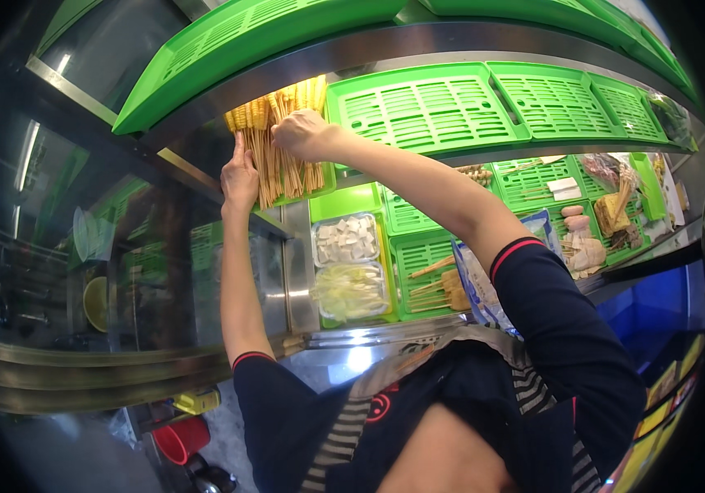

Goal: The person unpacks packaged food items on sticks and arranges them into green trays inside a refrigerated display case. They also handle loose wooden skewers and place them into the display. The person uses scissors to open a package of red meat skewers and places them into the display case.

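Many thin wooden skewers [273,166] lie side by side in a green tray [328,179] at the upper left, their sticks pointing towards me. Yellow, ridged food pieces [294,97] are threaded on their far ends. My left hand [240,180] rests along the left edge of the skewers, its index finger stretched out beside them. Over the middle of the bunch, my right hand [303,132] has curled fingers touching the sticks. Whether those fingers grip any stick is hidden by the back of the hand.
Slotted green trays [420,111] line the shelf to the right; another green tray [254,49] overhangs above. Below are tubs of white cubes [346,239] and pale leafy vegetable [351,288], skewered food [445,289] and a plastic bag [482,289]. A metal-framed glass panel [161,265] stands left.
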Action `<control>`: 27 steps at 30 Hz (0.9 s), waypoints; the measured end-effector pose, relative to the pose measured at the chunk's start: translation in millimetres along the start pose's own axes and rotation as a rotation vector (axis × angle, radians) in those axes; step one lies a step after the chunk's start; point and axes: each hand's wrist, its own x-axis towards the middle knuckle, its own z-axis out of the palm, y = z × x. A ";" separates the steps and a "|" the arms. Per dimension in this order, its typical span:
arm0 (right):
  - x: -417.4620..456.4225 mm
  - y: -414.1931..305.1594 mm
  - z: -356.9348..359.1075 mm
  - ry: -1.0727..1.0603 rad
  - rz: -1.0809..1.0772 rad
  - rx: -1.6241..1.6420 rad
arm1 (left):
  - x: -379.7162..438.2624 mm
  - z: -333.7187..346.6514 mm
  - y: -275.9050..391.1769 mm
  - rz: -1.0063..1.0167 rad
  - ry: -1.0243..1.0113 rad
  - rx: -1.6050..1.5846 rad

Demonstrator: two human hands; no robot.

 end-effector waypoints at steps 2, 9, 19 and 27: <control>1.6 5.4 8.7 0.046 0.005 0.032 | -1.2 0.4 -4.1 0.065 0.006 0.069; -5.6 4.3 -1.0 0.113 0.022 0.123 | 0.8 -1.7 17.0 0.134 0.302 0.102; -64.6 8.2 13.2 0.190 -0.008 0.100 | 4.0 1.4 25.8 0.047 0.177 0.064; -76.9 6.4 14.0 0.136 0.012 0.147 | 21.4 4.2 21.4 -0.019 0.175 -0.013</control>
